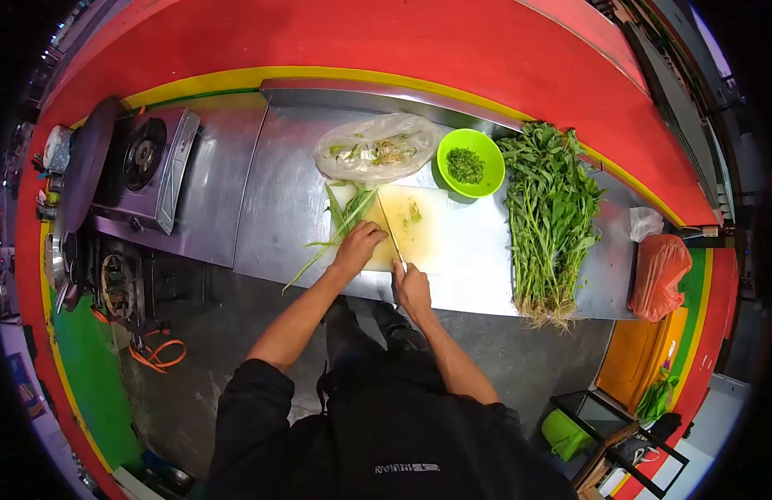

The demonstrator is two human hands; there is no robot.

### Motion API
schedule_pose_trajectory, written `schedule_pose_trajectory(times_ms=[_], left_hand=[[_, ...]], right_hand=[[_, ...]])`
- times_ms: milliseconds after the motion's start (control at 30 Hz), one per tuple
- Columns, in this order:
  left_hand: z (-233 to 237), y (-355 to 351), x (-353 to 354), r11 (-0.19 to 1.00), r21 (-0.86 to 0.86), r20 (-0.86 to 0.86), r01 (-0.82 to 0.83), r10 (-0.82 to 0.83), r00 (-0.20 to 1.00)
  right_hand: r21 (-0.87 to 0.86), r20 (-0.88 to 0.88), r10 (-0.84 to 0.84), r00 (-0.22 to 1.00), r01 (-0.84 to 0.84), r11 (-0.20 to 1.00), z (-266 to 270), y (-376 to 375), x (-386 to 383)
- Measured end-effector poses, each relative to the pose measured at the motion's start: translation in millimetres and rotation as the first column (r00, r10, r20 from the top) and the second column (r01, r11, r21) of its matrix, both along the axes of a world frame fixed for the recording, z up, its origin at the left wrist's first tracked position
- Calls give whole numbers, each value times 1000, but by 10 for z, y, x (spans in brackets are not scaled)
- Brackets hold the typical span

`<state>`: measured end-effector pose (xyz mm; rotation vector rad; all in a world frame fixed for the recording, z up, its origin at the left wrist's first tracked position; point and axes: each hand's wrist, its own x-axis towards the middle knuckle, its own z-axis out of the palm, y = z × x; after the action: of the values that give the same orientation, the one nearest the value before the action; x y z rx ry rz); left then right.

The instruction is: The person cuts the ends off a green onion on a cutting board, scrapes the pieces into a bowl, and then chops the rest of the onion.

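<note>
A knife point(392, 232) is gripped by its handle in my right hand point(412, 288), with its blade pointing away over the cutting board point(427, 246). Just left of the blade, my left hand point(360, 248) is closed on long green leaves point(344, 227), which lie across the board's left side and hang over the counter edge. Small chopped green bits point(412, 213) lie on the board to the right of the blade. Beyond the board are a clear plastic bag point(377, 171) with plant scraps and a green bowl point(491, 172) holding chopped greens.
A large bundle of leafy greens with roots point(552, 225) lies to the right on the metal counter point(277, 208). Farther right are a red plastic bag point(659, 275) and a small clear bag point(645, 223). A gas stove point(157, 167) stands at the left.
</note>
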<state>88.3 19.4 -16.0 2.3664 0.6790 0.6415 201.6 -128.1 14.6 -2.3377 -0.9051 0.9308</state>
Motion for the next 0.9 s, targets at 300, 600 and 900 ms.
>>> schedule_pose_trajectory(times_ms=[300, 600, 900], left_hand=[[-32, 7, 27, 1000, 10, 19, 6, -6, 1000], [43, -14, 12, 999, 49, -10, 6, -6, 1000], [-48, -2, 4, 999, 30, 23, 11, -12, 1000]], right_hand=[[-5, -1, 1, 1000, -1, 1000, -29, -90, -11], [16, 48, 8, 999, -9, 1000, -65, 27, 12], [-27, -34, 15, 999, -16, 1000, 10, -135, 12]])
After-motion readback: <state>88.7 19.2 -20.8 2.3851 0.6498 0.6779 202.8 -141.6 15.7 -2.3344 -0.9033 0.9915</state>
